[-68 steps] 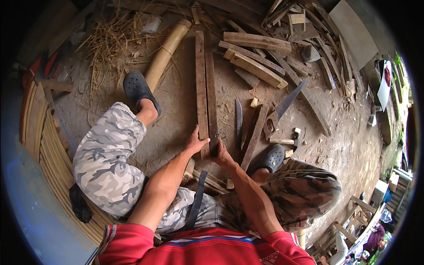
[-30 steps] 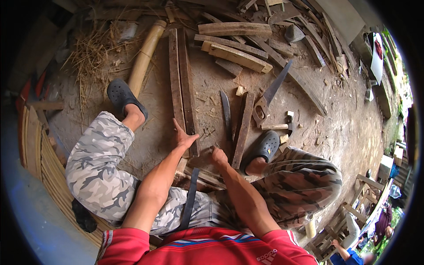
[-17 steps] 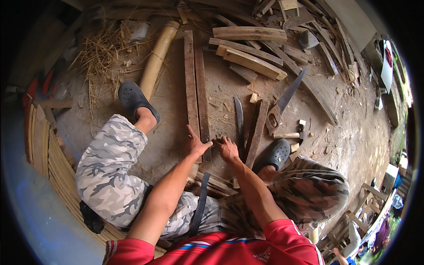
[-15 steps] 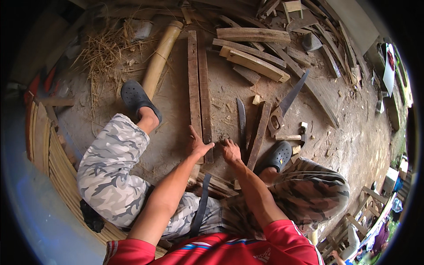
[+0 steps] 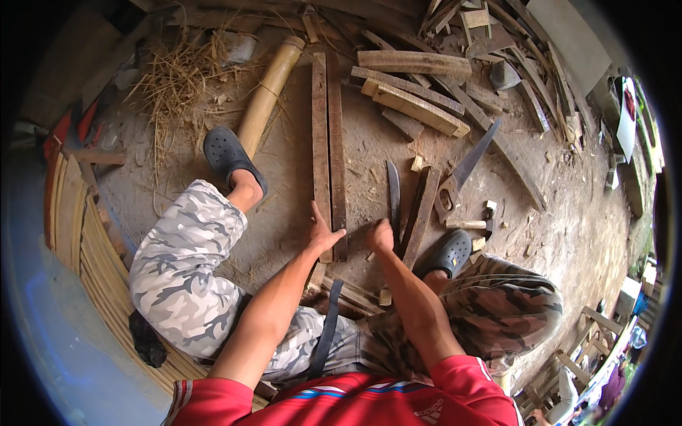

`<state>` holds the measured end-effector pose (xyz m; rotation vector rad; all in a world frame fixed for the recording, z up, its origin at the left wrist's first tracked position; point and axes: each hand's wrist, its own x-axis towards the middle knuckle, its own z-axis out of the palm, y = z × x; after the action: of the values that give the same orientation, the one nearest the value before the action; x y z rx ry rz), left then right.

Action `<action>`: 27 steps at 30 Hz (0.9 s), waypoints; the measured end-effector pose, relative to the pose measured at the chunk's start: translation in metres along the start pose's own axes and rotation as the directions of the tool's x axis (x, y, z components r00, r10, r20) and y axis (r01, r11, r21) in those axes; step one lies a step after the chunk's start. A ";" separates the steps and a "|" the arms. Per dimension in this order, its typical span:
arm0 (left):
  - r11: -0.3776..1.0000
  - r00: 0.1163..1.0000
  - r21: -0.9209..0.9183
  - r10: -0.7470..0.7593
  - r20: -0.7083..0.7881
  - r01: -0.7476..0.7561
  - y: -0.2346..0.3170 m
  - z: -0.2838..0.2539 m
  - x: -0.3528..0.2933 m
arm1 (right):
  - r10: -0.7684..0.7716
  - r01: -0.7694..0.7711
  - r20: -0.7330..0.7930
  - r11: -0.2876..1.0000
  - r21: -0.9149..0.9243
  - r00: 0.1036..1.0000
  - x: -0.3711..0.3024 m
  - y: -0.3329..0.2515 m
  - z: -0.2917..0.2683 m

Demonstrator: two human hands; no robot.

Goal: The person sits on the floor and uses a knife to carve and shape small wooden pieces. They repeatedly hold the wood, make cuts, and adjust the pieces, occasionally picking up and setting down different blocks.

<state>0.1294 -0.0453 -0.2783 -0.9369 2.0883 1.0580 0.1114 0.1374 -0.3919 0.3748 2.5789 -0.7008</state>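
Two long, narrow wooden beams [image 5: 322, 128] lie side by side on the ground, pointing away from me. My left hand [image 5: 322, 235] rests on their near end, its index finger stretched along the left side and its thumb reaching across to the right beam. Just right of the beams, my right hand [image 5: 381, 236] is closed in a fist. A small pale tip shows below that fist, but I cannot make out what it belongs to. Close beside it lies a machete [image 5: 393, 188] with a dark curved blade. A shorter dark wood piece [image 5: 420, 213] lies to its right.
A handsaw [image 5: 465, 167] and a hammer [image 5: 469, 224] lie on the right by my foot. Stacked timber offcuts [image 5: 415, 106] fill the far right. A bamboo pole [image 5: 270, 89] and straw [image 5: 174, 85] are at the far left. Curved slats [image 5: 106, 263] line my left side.
My right hand has lifted and shifted slightly right, its fingers going from spread near the ground to a fist. The left hand stays on the beams. The whole view has shifted a little.
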 end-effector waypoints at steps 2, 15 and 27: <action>0.999 0.999 0.002 0.042 0.017 -0.042 0.002 0.005 0.003 | 0.279 -0.271 0.039 0.875 0.402 0.959 0.034 0.000 -0.009; 0.989 0.989 -0.006 0.149 -0.011 -0.149 -0.016 0.019 0.018 | -0.121 -0.039 0.260 0.844 0.535 0.958 0.029 -0.072 -0.070; 0.996 0.998 0.065 0.055 0.006 -0.055 -0.024 -0.005 0.008 | -0.258 0.107 0.489 0.943 0.314 0.833 -0.078 -0.050 -0.014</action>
<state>0.1427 -0.0626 -0.2919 -0.8490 2.1426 1.0118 0.1561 0.0919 -0.3229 0.0000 2.0096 -1.0706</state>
